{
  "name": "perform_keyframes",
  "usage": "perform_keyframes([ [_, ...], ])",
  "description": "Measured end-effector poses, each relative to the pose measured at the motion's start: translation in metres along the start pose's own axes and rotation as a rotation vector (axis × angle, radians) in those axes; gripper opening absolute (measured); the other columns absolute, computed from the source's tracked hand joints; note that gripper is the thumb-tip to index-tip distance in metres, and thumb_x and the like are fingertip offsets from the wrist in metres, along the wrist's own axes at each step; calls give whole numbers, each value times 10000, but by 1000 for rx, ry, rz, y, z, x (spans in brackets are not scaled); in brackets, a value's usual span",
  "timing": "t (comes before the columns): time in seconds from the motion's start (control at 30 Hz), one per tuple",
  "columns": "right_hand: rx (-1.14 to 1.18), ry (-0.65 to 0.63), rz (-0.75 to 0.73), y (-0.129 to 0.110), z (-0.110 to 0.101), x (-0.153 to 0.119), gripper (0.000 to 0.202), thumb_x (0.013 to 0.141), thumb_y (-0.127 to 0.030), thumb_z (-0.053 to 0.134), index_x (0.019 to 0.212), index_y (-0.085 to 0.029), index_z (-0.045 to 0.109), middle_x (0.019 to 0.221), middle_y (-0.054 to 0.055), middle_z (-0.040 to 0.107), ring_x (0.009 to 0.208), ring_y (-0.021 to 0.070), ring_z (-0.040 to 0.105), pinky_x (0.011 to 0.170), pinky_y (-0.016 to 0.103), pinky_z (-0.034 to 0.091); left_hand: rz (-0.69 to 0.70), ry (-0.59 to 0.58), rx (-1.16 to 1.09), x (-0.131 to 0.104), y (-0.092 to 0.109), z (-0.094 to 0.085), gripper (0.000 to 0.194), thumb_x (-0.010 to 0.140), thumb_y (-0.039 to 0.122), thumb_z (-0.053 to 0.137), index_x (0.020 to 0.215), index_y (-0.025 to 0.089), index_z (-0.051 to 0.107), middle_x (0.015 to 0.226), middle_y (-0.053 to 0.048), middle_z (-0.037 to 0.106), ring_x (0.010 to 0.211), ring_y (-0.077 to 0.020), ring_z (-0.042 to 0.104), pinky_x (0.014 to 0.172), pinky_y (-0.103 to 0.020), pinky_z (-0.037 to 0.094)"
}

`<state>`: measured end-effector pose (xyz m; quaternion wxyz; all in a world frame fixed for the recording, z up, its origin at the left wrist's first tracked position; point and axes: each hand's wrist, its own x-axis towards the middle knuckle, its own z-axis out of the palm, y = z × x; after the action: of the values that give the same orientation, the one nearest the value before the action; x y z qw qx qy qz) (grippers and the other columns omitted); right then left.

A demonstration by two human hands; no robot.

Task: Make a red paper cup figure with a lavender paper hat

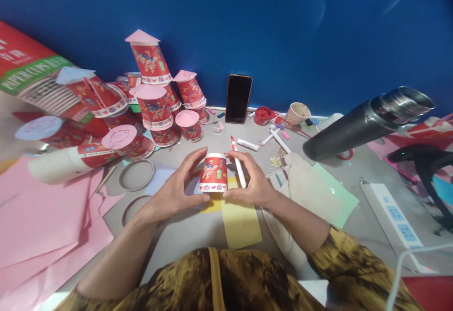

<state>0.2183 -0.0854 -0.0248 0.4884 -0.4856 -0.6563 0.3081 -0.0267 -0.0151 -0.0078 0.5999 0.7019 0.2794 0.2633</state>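
A red patterned paper cup stands upside down in front of me, its white base up. My left hand curves round its left side, with fingers and thumb apart and the thumb by the lower rim. My right hand is at the cup's right side, thumb at the rim. Between that thumb and the fingers lies a white marker with a red tip, pointing away from me. Yellow paper lies below the cup.
Decorated cups with pink cone tops are stacked at the back left. A phone leans on the blue wall. Pink paper is at the left. A dark flask, glove and power strip are at the right.
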Motion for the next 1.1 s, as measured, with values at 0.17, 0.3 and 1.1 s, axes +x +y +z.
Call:
perform_keyframes([
  [0.17,-123,-25,-79,1,3,1,912,680,-613,892,1423,-239,519,1333,157,634,1204,343,604,1042,521,499,15,-13,192,-3,11,1,905,799,282,822,1570,370,357,1624,-76,345,1501,-346,383,1200,-503,435],
  [0.3,-109,-65,-69,0,2,0,917,673,-616,896,1423,-238,529,1331,161,640,1209,347,604,1043,527,503,-38,-20,291,-3,18,3,911,760,271,817,1554,324,374,1530,-99,408,1410,-346,488,1160,-510,481],
  [1.1,516,362,321,-5,0,4,298,897,-490,748,904,-202,670,671,-10,670,508,80,468,475,200,386,-32,152,138,6,-4,8,824,788,110,711,1513,306,373,1643,-114,385,1496,-317,423,1259,-503,340],
])
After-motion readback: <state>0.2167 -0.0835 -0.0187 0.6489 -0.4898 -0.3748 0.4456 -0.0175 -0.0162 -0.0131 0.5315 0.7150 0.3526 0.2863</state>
